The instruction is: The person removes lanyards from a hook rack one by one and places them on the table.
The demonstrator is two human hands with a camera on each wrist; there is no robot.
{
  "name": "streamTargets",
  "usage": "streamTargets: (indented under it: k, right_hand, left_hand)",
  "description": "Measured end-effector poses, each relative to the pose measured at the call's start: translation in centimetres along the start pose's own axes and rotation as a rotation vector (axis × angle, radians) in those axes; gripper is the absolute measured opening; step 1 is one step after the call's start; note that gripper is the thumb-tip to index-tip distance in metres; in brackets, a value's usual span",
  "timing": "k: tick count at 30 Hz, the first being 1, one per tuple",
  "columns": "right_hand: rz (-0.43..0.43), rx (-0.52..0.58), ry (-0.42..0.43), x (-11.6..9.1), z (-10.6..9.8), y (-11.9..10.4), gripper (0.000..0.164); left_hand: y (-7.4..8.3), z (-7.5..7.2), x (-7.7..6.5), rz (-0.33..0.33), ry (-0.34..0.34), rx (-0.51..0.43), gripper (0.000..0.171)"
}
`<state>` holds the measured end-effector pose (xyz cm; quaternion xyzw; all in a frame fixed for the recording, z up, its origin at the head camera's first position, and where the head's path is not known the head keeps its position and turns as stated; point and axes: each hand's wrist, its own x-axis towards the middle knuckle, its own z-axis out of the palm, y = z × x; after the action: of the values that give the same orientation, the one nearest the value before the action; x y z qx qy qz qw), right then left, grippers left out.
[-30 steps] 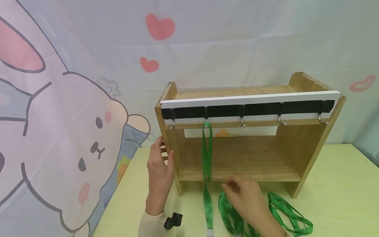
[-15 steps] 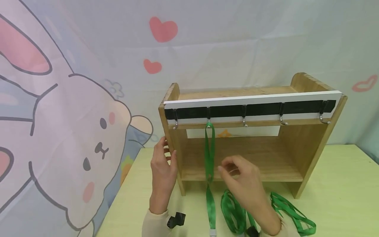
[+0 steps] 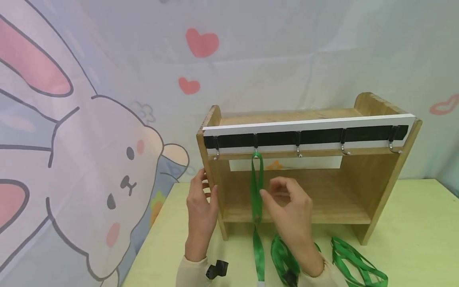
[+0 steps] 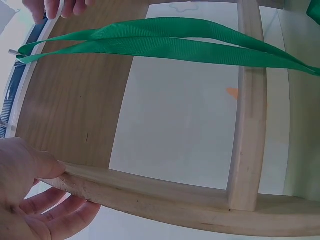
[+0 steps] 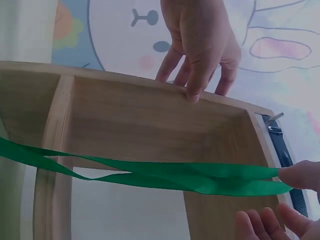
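Observation:
A green lanyard (image 3: pixel 256 191) hangs in a long loop from the second hook from the left on a small wooden shelf (image 3: pixel 340 195). My left hand (image 3: pixel 202 205) holds the shelf's left side panel; the left wrist view has its thumb (image 4: pixel 47 165) on one face of the edge and the fingers on the other. Just right of the hanging loop is my right hand (image 3: pixel 292 211), its fingers curved and parted from the thumb, pinching nothing. In the right wrist view the right thumb (image 5: pixel 302 175) overlaps the lanyard near its top; whether it touches is unclear.
A black strip (image 3: pixel 279 137) on a white board carries several metal hooks across the shelf's top front. On the pale yellow table (image 3: pixel 405 231) lie two more green lanyards, one coiled (image 3: pixel 283 255) below my right hand and one (image 3: pixel 358 263) farther right. A cartoon-printed cloth (image 3: pixel 269 59) stands behind.
My right hand has risen from the coiled lanyard on the table to beside the hanging one, with thumb and fingers spreading apart. The left hand stays on the side panel.

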<state>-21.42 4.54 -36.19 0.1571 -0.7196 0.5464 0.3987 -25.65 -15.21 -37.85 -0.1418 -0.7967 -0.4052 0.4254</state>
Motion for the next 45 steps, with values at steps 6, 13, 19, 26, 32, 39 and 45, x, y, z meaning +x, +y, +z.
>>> streamTargets:
  k: [6,13,19,26,32,39,45]
  right_hand:
    - [0.111,0.035,0.04,-0.5,1.3,0.1,0.03]
    - [0.103,-0.013,0.064,-0.5,2.7,-0.1,0.036]
    - [0.112,-0.097,0.099,-0.2,3.7,-0.2,0.034]
    - [0.086,-0.124,0.124,0.1,4.5,0.2,0.027]
    - [0.06,-0.098,0.139,0.6,4.7,0.3,0.013]
    - [0.071,-0.108,0.143,0.7,4.5,0.3,0.009]
    - [0.064,-0.088,0.143,0.8,4.1,0.1,0.009]
  left_hand:
    - [-0.2,0.0,-0.5,-0.003,-0.002,0.004,0.052]
    - [-0.3,-0.1,-0.2,0.029,0.011,-0.001,0.052]
    - [-0.2,0.1,-0.1,0.037,0.009,0.006,0.051]
    - [-0.1,0.0,-0.1,0.03,0.007,0.008,0.051]
    - [0.1,-0.1,0.2,0.02,0.004,0.006,0.049]
    - [0.3,-0.1,0.2,0.013,0.001,0.011,0.049]
    - [0.1,-0.1,0.1,0.014,0.002,0.013,0.05]
